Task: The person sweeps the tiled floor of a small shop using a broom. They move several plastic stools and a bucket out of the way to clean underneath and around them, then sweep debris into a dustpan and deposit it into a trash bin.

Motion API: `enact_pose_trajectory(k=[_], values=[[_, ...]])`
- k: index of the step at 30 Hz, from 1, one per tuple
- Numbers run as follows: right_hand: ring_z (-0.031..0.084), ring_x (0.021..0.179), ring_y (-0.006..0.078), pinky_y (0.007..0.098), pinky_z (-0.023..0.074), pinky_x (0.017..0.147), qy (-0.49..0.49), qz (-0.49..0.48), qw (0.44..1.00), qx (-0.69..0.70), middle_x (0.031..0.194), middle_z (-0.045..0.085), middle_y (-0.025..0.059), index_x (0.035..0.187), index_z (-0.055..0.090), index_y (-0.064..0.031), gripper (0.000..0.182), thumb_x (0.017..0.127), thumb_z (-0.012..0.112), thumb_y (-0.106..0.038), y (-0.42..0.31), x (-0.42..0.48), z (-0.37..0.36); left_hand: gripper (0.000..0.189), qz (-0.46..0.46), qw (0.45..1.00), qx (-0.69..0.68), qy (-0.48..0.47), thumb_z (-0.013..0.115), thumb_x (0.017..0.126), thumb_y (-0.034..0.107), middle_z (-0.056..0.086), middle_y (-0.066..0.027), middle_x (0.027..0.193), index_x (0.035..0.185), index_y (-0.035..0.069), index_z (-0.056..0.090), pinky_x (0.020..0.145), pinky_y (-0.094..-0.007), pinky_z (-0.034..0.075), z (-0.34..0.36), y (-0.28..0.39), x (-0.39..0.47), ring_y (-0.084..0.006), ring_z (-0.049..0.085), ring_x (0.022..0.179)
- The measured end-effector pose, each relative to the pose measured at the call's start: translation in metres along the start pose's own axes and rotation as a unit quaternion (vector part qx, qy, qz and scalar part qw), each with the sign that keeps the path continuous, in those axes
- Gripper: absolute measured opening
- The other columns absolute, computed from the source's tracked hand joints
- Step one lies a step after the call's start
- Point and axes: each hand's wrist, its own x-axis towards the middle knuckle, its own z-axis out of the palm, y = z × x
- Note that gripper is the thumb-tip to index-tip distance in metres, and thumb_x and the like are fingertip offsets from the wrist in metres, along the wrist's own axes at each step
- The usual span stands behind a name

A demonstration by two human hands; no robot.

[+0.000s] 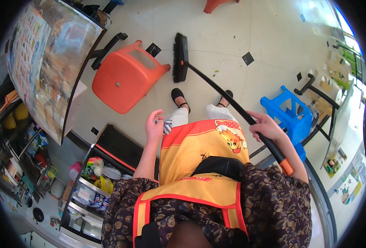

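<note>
My right hand (265, 126) is closed around the black handle of a broom (221, 93), whose orange end lies along my forearm. The broom's black head (180, 58), with dark bristles, rests on the tiled floor ahead of my feet, beside an orange plastic stool (122, 79). Near my left thigh is my left hand (155, 124), its fingers curled. A grey-and-white patterned item (167, 126) shows at its fingers; whether the hand holds it is unclear. Small bits of debris (215, 73) lie on the floor to the right of the broom head.
A table (77, 62) with a printed sheet stands at the left. Blue plastic stools (290, 114) are at the right, beside a glass-topped table (338, 124). Part of another orange stool (217, 3) shows at the top. A display cabinet (90, 192) with packaged goods is at lower left.
</note>
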Motion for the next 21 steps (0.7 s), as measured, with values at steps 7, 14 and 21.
enact_pose_trajectory(k=[7, 14, 21], values=[[0.051, 0.043, 0.0109, 0.0259, 0.0421, 0.040, 0.067, 0.041, 0.993, -0.083, 0.057, 0.054, 0.0035, 0.144, 0.035, -0.0011, 0.072, 0.077, 0.058, 0.003, 0.047, -0.024, -0.118, 0.034, -0.045, 0.997, -0.033, 0.057, 0.048, 0.078, -0.008, 0.063, -0.0109, 0.108, 0.109, -0.002, 0.060, 0.080, -0.0286, 0.049, 0.066, -0.032, -0.056, -0.0160, 0.063, 0.086], [0.053, 0.044, 0.0134, 0.0282, 0.0436, 0.041, 0.149, -0.023, 0.967, -0.207, 0.061, 0.057, 0.0049, 0.143, 0.038, -0.0017, 0.071, 0.074, 0.053, 0.006, 0.068, -0.088, -0.223, 0.031, -0.048, 0.992, -0.101, 0.063, 0.049, 0.079, -0.005, 0.065, -0.0070, 0.103, 0.107, 0.001, 0.062, 0.078, -0.0276, 0.050, 0.197, -0.010, -0.110, -0.0144, 0.064, 0.086], [0.053, 0.045, 0.0128, 0.0280, 0.0427, 0.042, 0.047, -0.124, 0.977, -0.165, 0.059, 0.054, 0.0046, 0.143, 0.035, 0.0035, 0.071, 0.075, 0.055, 0.007, 0.071, -0.133, -0.226, 0.029, -0.022, 0.996, -0.090, 0.019, 0.053, 0.079, -0.001, 0.067, -0.0072, 0.103, 0.106, 0.003, 0.064, 0.078, -0.0280, 0.050, 0.257, 0.071, -0.127, -0.0151, 0.065, 0.089]])
